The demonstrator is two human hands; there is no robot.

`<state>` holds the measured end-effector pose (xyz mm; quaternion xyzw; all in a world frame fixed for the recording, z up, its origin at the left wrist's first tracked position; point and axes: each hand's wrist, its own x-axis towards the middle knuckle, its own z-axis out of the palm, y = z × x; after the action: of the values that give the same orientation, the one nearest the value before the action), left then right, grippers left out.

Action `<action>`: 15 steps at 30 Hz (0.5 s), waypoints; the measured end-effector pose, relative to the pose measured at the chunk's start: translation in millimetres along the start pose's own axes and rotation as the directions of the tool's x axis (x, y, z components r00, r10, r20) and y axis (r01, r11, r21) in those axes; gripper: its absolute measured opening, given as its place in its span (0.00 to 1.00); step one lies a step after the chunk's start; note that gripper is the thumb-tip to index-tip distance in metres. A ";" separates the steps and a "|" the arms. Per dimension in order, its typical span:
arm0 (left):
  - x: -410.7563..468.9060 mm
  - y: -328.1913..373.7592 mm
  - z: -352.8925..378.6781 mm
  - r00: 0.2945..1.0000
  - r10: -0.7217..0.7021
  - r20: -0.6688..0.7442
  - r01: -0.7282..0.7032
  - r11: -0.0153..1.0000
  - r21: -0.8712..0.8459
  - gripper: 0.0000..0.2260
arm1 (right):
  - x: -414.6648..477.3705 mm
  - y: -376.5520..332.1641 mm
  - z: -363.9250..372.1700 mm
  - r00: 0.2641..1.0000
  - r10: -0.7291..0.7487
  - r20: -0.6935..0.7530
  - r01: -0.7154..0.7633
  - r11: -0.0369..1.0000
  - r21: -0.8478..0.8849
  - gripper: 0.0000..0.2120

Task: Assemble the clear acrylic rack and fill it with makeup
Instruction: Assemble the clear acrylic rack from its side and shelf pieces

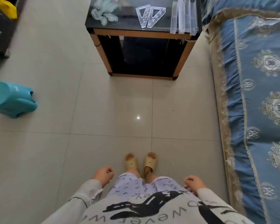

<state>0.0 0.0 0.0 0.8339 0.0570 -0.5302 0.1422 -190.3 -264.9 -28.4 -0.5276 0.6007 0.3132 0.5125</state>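
Observation:
Two clear acrylic triangular side pieces (149, 16) lie flat on the dark glass-topped side table (141, 32) far ahead. Beside them, at the table's right edge, rests a stack of clear acrylic shelf strips (183, 16). No makeup is visible. My left hand (103, 175) hangs at my side, low in the view, fingers loosely curled with nothing in it. My right hand (194, 183) hangs by my hip, also loosely curled and holding nothing. Both hands are far from the table.
A sofa with a blue patterned cover (257, 94) runs along the right. A teal plastic stool (11, 99) lies tipped on the tiled floor at left. Dark luggage (0, 34) and a yellow bag (5, 7) sit far left. My feet wear beige slippers (141, 162).

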 end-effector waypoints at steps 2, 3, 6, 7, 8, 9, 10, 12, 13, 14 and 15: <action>3.0 3.0 4.4 1.000 -0.004 -0.029 0.002 0.998 -0.071 0.15 | 5.9 -7.9 -6.2 1.000 -0.015 0.003 0.016 0.999 -0.046 0.13; 3.9 4.7 6.3 0.999 -0.016 -0.028 0.013 0.996 -0.088 0.15 | 8.5 -15.5 -10.1 1.000 -0.008 0.020 0.009 0.999 -0.043 0.12; 3.1 9.2 10.5 0.999 -0.034 -0.017 0.032 0.994 -0.108 0.14 | 11.8 -51.9 -18.6 0.996 -0.049 0.075 0.049 0.999 -0.003 0.13; 4.6 7.9 11.0 0.999 -0.044 -0.019 0.041 0.993 -0.114 0.14 | 12.1 -65.2 -21.4 0.993 -0.081 0.081 0.079 0.997 0.021 0.13; 5.3 6.8 10.1 0.998 -0.053 -0.020 0.051 0.992 -0.117 0.14 | 12.1 -79.4 -24.2 0.990 -0.117 0.077 0.113 0.992 0.049 0.13; 7.3 5.4 9.4 0.998 -0.067 -0.018 0.064 0.990 -0.129 0.15 | 12.4 -93.7 -27.0 0.986 -0.150 0.074 0.144 0.986 0.087 0.13; 9.2 3.9 8.0 0.997 -0.078 -0.009 0.076 0.989 -0.125 0.15 | 14.0 -106.9 -29.8 0.981 -0.180 0.068 0.172 0.978 0.114 0.13; 12.0 6.3 2.6 0.996 -0.090 0.015 0.091 0.990 -0.104 0.14 | 16.7 -131.9 -34.6 0.971 -0.233 0.062 0.222 0.964 0.148 0.12; 14.7 9.1 -0.9 0.995 -0.099 0.023 0.101 0.989 -0.105 0.14 | 17.7 -143.4 -36.5 0.965 -0.254 0.063 0.242 0.957 0.161 0.12; 18.2 12.8 -5.0 0.994 -0.103 0.027 0.105 0.989 -0.100 0.14 | 19.1 -154.1 -38.1 0.961 -0.270 0.064 0.256 0.952 0.170 0.12; 22.6 18.2 -9.7 0.994 -0.106 0.028 0.108 0.989 -0.106 0.14 | 21.0 -164.2 -39.4 0.958 -0.278 0.067 0.263 0.948 0.180 0.11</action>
<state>22.7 -15.8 -13.3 0.8149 0.1284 -0.5425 0.1586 -43.0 -348.1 -10.3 -0.5445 0.5229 0.2115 0.6207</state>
